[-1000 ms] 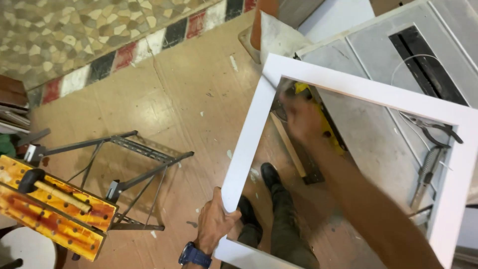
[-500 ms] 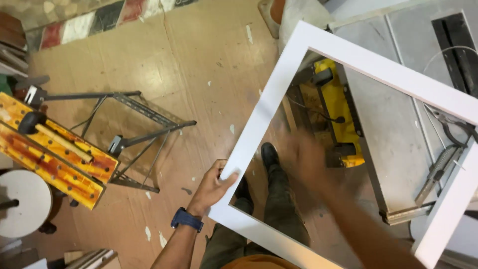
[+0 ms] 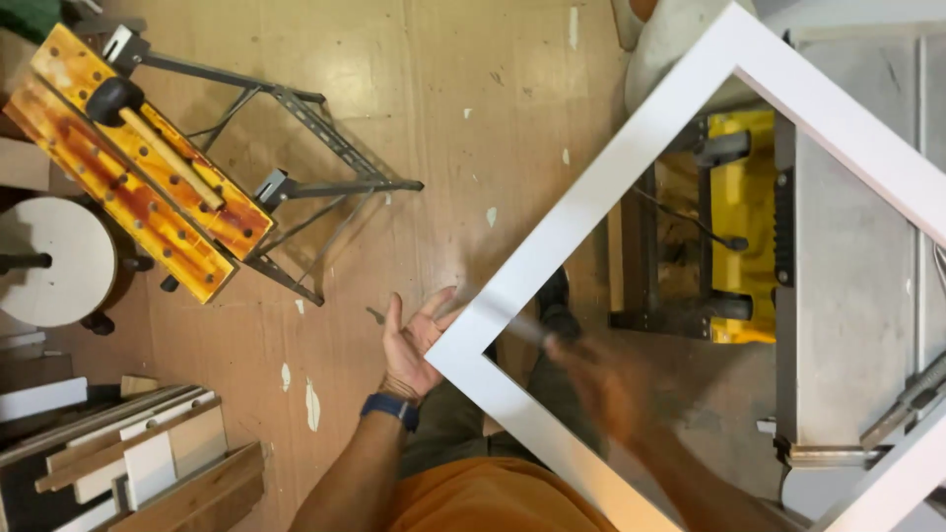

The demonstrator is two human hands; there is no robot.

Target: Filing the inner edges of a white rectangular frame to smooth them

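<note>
While the white wooden frame (image 3: 591, 202) lies tilted over the grey table-saw top (image 3: 852, 266), its near corner juts out above the floor and rests against the left hand (image 3: 416, 340), which is spread open, palm up, fingers loose at the corner's outer edge. The right hand (image 3: 591, 379) is inside the frame opening, badly blurred; I cannot tell whether it grips anything. A yellow saw stand (image 3: 741, 187) shows through the opening. On the plywood floor (image 3: 463, 118), well to the left, stands a folding orange-topped workbench (image 3: 138, 167), beside a round white stool (image 3: 54, 261). Offcut boards (image 3: 148, 458) are stacked at lower left.
</note>
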